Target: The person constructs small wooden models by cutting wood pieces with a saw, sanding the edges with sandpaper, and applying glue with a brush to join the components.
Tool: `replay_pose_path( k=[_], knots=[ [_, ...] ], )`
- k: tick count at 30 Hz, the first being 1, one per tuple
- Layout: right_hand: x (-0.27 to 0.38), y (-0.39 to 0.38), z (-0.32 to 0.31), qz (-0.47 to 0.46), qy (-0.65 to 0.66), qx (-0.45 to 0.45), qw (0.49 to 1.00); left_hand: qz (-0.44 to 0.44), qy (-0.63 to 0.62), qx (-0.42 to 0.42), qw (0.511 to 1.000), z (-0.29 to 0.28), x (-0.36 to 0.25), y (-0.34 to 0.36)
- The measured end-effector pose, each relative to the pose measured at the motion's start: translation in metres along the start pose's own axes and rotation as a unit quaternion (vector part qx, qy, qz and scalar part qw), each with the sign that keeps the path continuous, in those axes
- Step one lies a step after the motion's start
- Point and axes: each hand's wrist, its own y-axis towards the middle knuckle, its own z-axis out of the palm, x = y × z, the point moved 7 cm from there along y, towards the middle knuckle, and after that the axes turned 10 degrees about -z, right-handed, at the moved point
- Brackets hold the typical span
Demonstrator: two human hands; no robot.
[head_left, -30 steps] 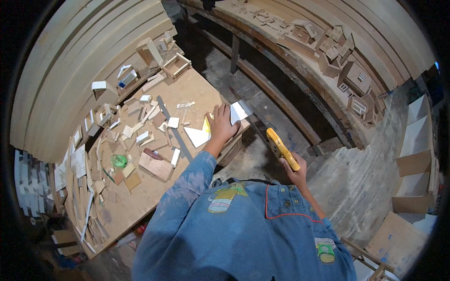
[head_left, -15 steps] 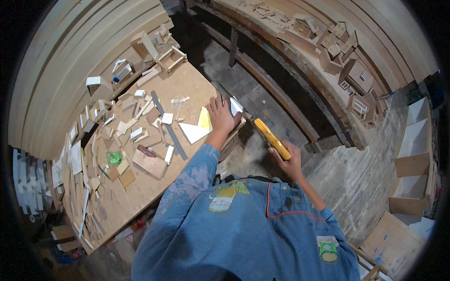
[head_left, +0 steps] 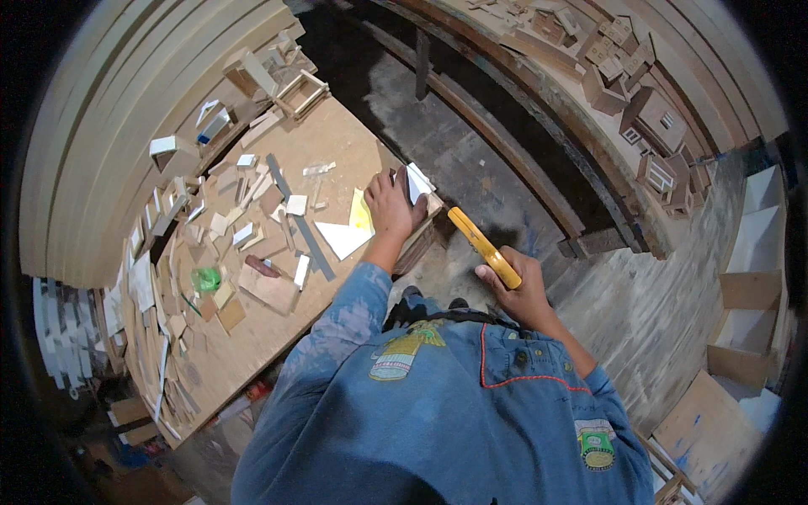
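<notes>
White flat piece [head_left: 417,183] sits at the right-hand corner of the worktable [head_left: 353,130], against the nearer left hand [head_left: 390,210], whose grip cannot be told; just off that corner, the right hand [head_left: 522,293] clasps a yellow-handled tool [head_left: 479,242], its long axis slanting toward the worktable.

Yellow handle [head_left: 483,247]: gripped, slanting, beside table [head_left: 349,135] | white piece [head_left: 417,185]: at table edge, partly covered
</notes>
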Motion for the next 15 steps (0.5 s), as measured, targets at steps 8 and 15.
replay_pose_path(
  k=[8, 15],
  knots=[
    [0.020, 0.007, 0.009, 0.013, -0.027, 0.017, 0.999, -0.013, 0.025, 0.044, 0.999, 0.001, -0.004, 0.002],
    [0.007, 0.001, 0.009, 0.045, 0.004, -0.030, 0.999, -0.003, 0.004, -0.014, 1.000, 0.007, 0.000, -0.001]
  ],
)
